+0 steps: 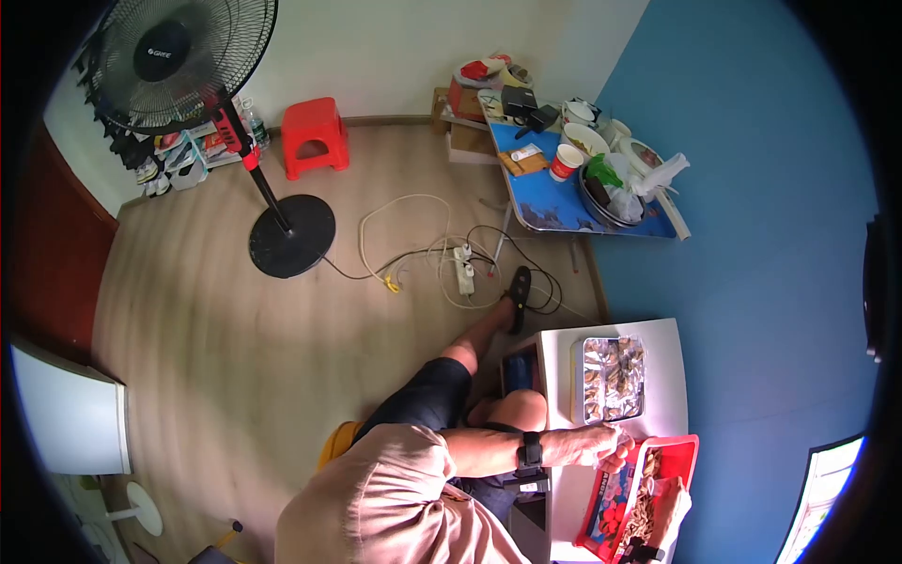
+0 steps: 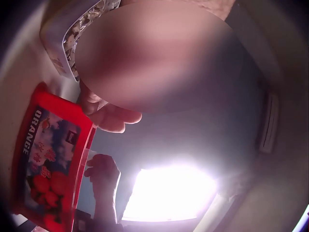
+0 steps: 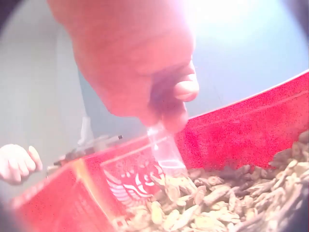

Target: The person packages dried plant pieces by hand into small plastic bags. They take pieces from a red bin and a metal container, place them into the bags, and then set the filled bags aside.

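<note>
A red box (image 1: 693, 461) with fruit pictures on its side holds many dried, pale brown slices (image 1: 641, 508). My right hand (image 1: 668, 508) is inside this box. In the right wrist view its curled fingers pinch a clear plastic bag (image 3: 166, 153), whose lower end meets the slices. My left hand (image 1: 587, 446) hovers at the box's near end, beside the metal tray (image 1: 578, 381). The left wrist view shows its fingers (image 2: 113, 121) over the box's corner, with most of the hand blurred. A clear glint shows at these fingertips; I cannot tell whether they hold anything.
The tray, full of small clear packets (image 1: 613, 376), stands on a white cabinet (image 1: 662, 362) against the blue wall. A cluttered folding table (image 1: 550, 202), a power strip (image 1: 463, 271) with loose cables, a red stool (image 1: 315, 136) and a standing fan (image 1: 291, 235) are farther off.
</note>
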`<state>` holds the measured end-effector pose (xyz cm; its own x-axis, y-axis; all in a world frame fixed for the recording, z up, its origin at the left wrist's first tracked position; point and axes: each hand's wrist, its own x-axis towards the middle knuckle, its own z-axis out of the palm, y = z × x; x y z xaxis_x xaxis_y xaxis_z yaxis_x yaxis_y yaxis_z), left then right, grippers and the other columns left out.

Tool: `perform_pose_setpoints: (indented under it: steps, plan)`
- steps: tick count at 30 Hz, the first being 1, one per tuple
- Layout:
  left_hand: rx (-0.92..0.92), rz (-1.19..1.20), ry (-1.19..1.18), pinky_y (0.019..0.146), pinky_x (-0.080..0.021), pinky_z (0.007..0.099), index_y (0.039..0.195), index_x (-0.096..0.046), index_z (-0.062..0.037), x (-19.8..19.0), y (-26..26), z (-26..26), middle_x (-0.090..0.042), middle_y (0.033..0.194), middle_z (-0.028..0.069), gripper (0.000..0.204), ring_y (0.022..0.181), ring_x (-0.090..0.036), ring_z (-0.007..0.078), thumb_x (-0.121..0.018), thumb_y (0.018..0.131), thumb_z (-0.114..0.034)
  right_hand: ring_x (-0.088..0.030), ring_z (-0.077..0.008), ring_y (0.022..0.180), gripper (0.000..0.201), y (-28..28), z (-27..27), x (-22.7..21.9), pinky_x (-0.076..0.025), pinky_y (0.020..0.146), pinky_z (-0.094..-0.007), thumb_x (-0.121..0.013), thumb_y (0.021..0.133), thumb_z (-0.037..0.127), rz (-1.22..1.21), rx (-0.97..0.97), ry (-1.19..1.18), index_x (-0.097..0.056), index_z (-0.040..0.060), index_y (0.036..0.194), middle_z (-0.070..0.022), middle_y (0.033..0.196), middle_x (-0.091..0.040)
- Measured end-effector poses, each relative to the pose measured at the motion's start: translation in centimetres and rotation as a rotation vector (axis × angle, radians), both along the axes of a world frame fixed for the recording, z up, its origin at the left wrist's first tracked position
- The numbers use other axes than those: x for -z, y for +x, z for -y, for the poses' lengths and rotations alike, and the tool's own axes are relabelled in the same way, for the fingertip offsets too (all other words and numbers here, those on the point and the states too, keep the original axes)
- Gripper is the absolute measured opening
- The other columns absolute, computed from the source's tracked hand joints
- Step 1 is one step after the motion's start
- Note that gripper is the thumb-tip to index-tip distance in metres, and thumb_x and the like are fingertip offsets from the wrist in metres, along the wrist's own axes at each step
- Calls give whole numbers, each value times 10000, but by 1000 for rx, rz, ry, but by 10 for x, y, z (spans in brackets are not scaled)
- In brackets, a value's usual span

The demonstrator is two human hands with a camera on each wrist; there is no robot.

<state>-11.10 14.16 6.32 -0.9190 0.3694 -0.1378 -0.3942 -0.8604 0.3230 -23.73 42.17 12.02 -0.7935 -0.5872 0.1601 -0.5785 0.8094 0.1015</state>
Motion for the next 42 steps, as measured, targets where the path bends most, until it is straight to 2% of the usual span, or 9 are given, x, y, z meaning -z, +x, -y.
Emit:
perform_pose_setpoints:
  steps: [2,11,17,20,24,28,30,33,42]
  plan:
    - [-27,49,-17,682,-501,310,957,-555,-106,-9,8,15,-534,735,-10,294,672,-545,132,-381,1012,-337,-594,-356,680,121,1,3,-8,-458,616,-433,-504,919,119,-74,108,-231,-521,50,820,-157,739,-583]
    - [-159,-305,90,595,-416,210,1078,-535,-89,29,25,26,-472,741,-47,537,713,-478,79,-630,854,-568,-595,-375,688,105,5,-3,-4,-456,617,-452,-502,918,133,-85,97,-114,-521,67,838,-162,738,-582]
    - [-113,-188,106,470,-293,183,928,-537,-108,33,26,38,-408,660,-82,280,567,-386,40,-557,917,-388,-602,-383,628,130,8,-4,-10,-449,575,-465,-528,904,171,-114,218,-304,-538,71,823,-171,687,-582]
    - [-45,-201,214,474,-308,190,964,-540,-80,25,35,52,-433,693,-71,287,574,-415,40,-579,897,-356,-457,-257,472,175,16,7,-34,-402,477,-375,-481,956,129,8,71,-301,-495,45,802,-102,605,-519]
    - [71,-74,124,504,-364,213,1014,-557,-36,8,49,72,-476,710,-10,285,585,-449,95,-569,757,-160,-363,-12,500,170,74,70,-94,-286,443,-191,-519,938,68,506,91,-1032,-522,73,768,50,640,-461]
    - [222,64,317,522,-384,241,1067,-538,-17,-9,63,72,-494,720,10,388,591,-458,132,-584,818,-310,-431,-52,505,112,124,129,-105,-349,461,-222,-547,862,-36,741,-67,-1162,-552,30,772,22,649,-510]
    - [226,28,280,534,-406,280,1092,-534,-12,-12,69,71,-526,718,24,556,597,-494,162,-585,855,-512,-510,-103,518,87,134,148,-97,-409,496,-241,-555,821,-68,951,-176,-1011,-591,7,795,-21,647,-556]
    - [70,164,119,555,-456,311,1031,-588,-41,-19,86,70,-611,769,52,611,614,-578,186,-554,858,-625,-644,-225,635,58,143,188,-81,-501,603,-321,-620,848,46,713,-475,-628,-635,8,889,-113,732,-653]
    - [111,-25,44,681,-478,312,1066,-608,-26,-2,124,89,-646,925,87,346,791,-616,194,-697,831,-264,-647,-300,643,130,159,222,-39,-524,590,-369,-679,776,129,486,-685,-477,-634,60,877,-111,713,-643]
